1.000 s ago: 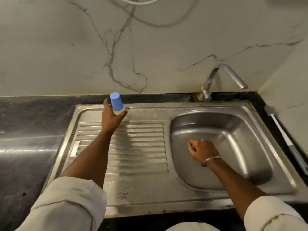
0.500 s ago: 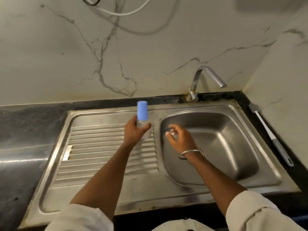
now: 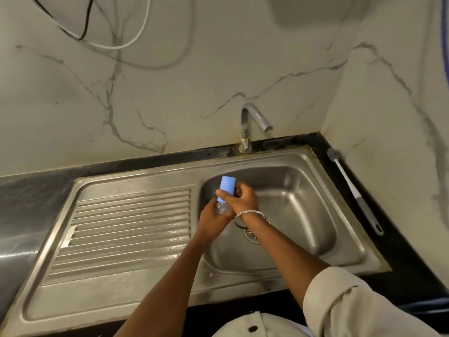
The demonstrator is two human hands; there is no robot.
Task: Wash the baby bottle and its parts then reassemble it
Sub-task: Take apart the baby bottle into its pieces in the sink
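A small clear baby bottle (image 3: 220, 207) with a tall blue cap (image 3: 227, 188) is held over the left rim of the sink basin (image 3: 303, 190). My left hand (image 3: 211, 218) grips the clear body from below. My right hand (image 3: 243, 198), a metal bangle on its wrist, wraps its fingers and thumb around the lower part of the blue cap. Most of the bottle's body is hidden by the two hands.
The tap (image 3: 252, 122) stands behind the basin with no water running. A ribbed draining board (image 3: 126, 229) lies to the left. A long bottle brush (image 3: 352, 190) rests on the black counter to the right of the sink. The drain (image 3: 251, 233) shows below my right wrist.
My left hand carried the bottle from the draining board rightward to the basin's edge. My right hand rose from the basin floor and took hold of the blue cap.
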